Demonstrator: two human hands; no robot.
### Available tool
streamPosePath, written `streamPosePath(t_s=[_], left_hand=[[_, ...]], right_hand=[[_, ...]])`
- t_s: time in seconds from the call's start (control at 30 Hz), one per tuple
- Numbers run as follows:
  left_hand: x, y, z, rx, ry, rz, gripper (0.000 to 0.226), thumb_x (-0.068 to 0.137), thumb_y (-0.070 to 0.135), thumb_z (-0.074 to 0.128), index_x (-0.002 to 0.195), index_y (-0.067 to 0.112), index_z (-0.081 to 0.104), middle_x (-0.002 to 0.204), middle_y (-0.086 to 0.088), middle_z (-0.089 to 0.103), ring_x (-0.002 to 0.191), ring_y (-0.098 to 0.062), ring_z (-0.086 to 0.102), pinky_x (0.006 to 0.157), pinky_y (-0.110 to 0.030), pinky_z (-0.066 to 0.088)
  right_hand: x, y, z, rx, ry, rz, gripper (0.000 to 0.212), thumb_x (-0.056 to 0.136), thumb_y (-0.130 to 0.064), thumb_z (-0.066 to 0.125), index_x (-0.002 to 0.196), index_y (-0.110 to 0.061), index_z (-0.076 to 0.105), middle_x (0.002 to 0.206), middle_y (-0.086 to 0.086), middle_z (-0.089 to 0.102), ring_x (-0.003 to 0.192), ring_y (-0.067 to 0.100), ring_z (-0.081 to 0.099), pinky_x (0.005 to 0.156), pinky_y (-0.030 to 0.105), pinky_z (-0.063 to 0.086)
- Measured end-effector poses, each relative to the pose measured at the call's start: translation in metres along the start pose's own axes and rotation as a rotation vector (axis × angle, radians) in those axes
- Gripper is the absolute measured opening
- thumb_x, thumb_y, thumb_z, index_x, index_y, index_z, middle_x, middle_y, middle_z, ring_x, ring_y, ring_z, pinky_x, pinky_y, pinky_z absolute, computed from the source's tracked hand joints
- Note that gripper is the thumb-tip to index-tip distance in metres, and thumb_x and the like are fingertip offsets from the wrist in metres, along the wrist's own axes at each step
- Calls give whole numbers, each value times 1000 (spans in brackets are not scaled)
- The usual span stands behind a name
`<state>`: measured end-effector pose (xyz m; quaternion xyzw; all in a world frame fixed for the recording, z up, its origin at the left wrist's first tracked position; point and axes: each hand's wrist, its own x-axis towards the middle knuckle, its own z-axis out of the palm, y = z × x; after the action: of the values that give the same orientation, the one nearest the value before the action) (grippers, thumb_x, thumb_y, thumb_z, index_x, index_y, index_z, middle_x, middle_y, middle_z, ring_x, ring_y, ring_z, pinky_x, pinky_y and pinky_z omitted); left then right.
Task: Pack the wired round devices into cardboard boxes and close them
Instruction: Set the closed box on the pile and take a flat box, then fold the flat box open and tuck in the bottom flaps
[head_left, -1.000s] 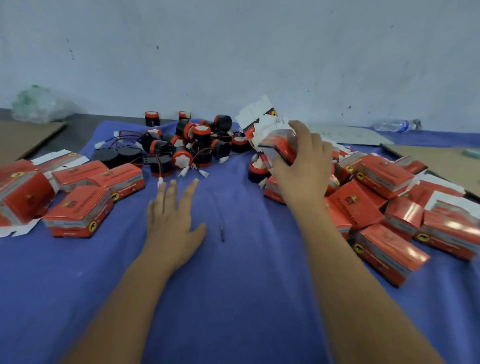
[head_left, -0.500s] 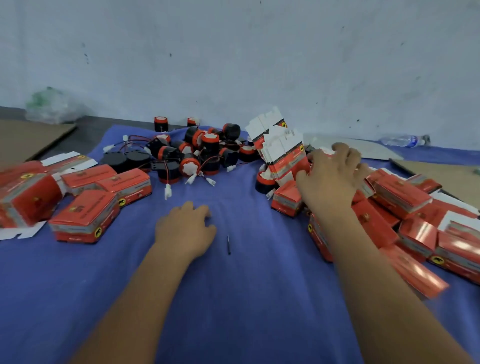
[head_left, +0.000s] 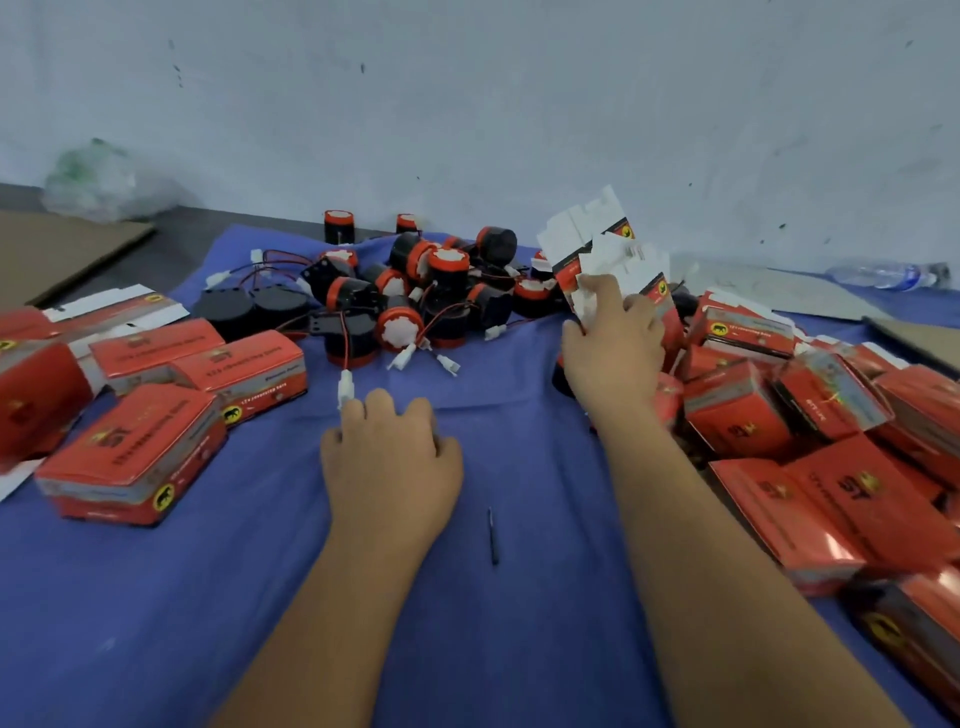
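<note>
While the right hand (head_left: 613, 348) pinches a flat, unfolded box blank (head_left: 618, 270) at the stack right of centre, peel off one sheet only. Left hand (head_left: 392, 457) rests knuckles-curled on the blue cloth (head_left: 519, 649), holding nothing, by a white connector (head_left: 345, 387). Wired devices (head_left: 415, 291), black with orange caps and red leads, heap far centre.

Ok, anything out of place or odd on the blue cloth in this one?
One stray item: a small dark pin-like piece lies alone on the blue cloth between the forearms, apart from the wired round devices. What it is cannot be told. The red boxes on the right are heaped askew beside the right hand.
</note>
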<state>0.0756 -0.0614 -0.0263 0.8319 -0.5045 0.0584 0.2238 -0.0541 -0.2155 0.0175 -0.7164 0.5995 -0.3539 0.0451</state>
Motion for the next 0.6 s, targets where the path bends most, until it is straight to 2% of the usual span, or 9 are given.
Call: streamPosePath(t_s=[0.1, 0.2, 0.3, 0.4, 0.43, 0.5, 0.53, 0.6], left_hand=[[2, 1, 2, -5, 22, 2, 17, 94, 34, 45, 84, 21, 49, 87, 1, 38, 90, -22, 37, 75, -33, 34], [2, -1, 3, -26, 22, -3, 18, 95, 34, 45, 88, 21, 55, 89, 1, 40, 94, -23, 40, 77, -33, 35], [1, -1, 1, -33, 5, -3, 19, 96, 34, 46, 93, 21, 58, 92, 1, 42, 96, -24, 40, 79, -33, 36], [0, -2, -1, -115, 12, -28, 24, 98, 30, 44, 88, 14, 59, 90, -3, 48, 95, -28, 46, 78, -37, 38], [0, -3, -2, -240, 21, -60, 30, 99, 29, 41, 85, 10, 58, 86, -6, 51, 90, -30, 50, 76, -39, 39], [-3, -4, -9, -687, 51, -181, 38, 104, 32, 36, 90, 11, 64, 86, -4, 59, 83, -23, 57, 75, -40, 44], [-6, -3, -13, -960, 66, -253, 39, 106, 36, 34, 97, 17, 66, 92, 1, 63, 87, -15, 60, 79, -36, 47], [-8, -5, -17, -1469, 54, -348, 43, 107, 41, 28, 113, 20, 64, 109, 0, 68, 98, -10, 66, 85, -29, 52]], right_hand=[[-6, -3, 5, -15, 208, -114, 30, 92, -9, 50, 120, -15, 55, 119, 17, 52, 114, 42, 46, 97, 51, 43], [-11, -8, -5, 141, 361, -169, 18, 93, -11, 54, 109, -13, 61, 107, 12, 58, 102, 34, 51, 76, 44, 46], [-17, -16, -20, 279, 386, -247, 27, 93, -17, 51, 118, -20, 63, 106, 6, 60, 101, 27, 53, 77, 43, 47], [-34, -31, -33, 342, 419, -375, 43, 90, -4, 45, 126, -20, 63, 105, 5, 66, 96, 28, 57, 78, 40, 47], [-44, -38, -36, 340, 428, -436, 46, 88, 1, 47, 127, -17, 63, 102, 7, 68, 93, 30, 60, 76, 39, 48], [-66, -52, -34, 345, 446, -579, 39, 82, 9, 58, 115, -8, 69, 95, 10, 72, 86, 31, 66, 75, 40, 54], [-78, -58, -30, 365, 438, -647, 33, 77, 11, 63, 104, -5, 73, 93, 11, 73, 85, 31, 68, 76, 42, 55], [-104, -67, -19, 402, 341, -733, 24, 71, 10, 66, 89, -4, 75, 98, 11, 74, 92, 30, 69, 86, 44, 53]])
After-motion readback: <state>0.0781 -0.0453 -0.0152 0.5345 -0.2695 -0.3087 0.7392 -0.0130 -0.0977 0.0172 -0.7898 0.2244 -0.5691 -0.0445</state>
